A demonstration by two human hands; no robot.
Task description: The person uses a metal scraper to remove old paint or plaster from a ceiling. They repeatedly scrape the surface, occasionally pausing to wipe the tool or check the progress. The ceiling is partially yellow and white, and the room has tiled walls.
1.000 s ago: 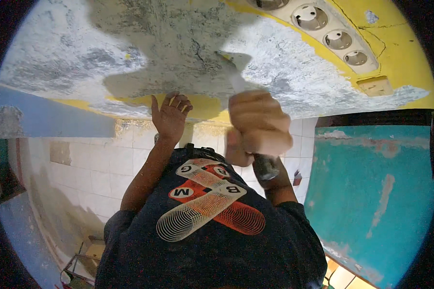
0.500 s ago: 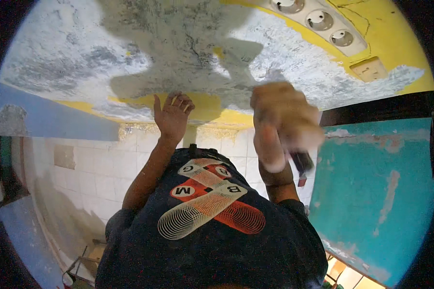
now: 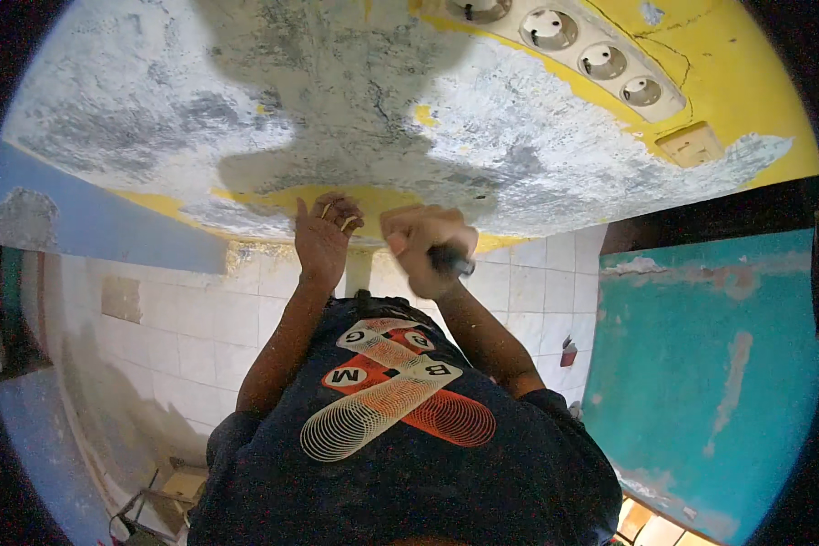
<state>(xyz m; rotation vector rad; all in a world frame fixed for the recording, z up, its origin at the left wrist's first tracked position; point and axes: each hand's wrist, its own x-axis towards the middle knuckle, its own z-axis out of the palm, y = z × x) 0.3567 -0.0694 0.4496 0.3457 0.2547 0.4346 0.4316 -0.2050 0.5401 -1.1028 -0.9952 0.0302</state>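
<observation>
A wall with yellow paint stripped to a grey and white patch (image 3: 355,109) stands in front of me. Against the remaining yellow strip (image 3: 282,197) low on it, my left hand (image 3: 323,246) is raised with its fingers apart and slightly bent, holding nothing. Just to its right, my right hand (image 3: 419,244) is closed around a dark-handled tool (image 3: 450,262), close to the lower edge of the same strip. Motion smears this hand. The tool's working end is hidden, so its kind cannot be made out.
A white multi-socket power strip (image 3: 601,61) and a cream wall outlet (image 3: 690,144) sit on the yellow paint at upper right. White floor tiles (image 3: 191,318) lie below. A turquoise panel (image 3: 673,364) stands at right, a blue wall (image 3: 155,223) at left. A small dark-red object (image 3: 569,353) lies on the tiles.
My right hand has swung left and down with the dark-handled tool, from near the grey patch to beside my left hand. My left hand stays almost in place.
</observation>
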